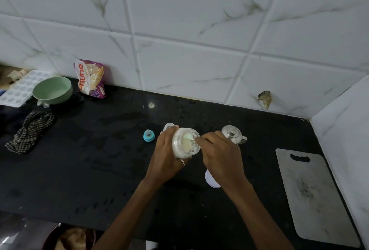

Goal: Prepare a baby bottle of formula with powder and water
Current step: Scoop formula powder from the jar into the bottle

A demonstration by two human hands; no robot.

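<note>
My left hand (164, 158) grips a clear jar of pale formula powder (184, 144), tilted with its mouth toward the wall. My right hand (220, 156) holds a light green scoop (189, 139) whose bowl sits in the jar's mouth, heaped with powder. Behind the jar, the rim of the baby bottle (168, 126) shows, mostly hidden by my left fingers. The blue teat ring with its nipple (148, 135) stands on the black counter to the left. A small steel lidded kettle (232, 134) stands behind my right hand. A white lid (211, 180) lies under my right wrist.
A white cutting board (313, 195) lies at the right counter edge. At the far left are a green bowl (53, 90), an ice tray (18, 90), a purple snack packet (91, 79) against the tiled wall, and a checked cloth (30, 131).
</note>
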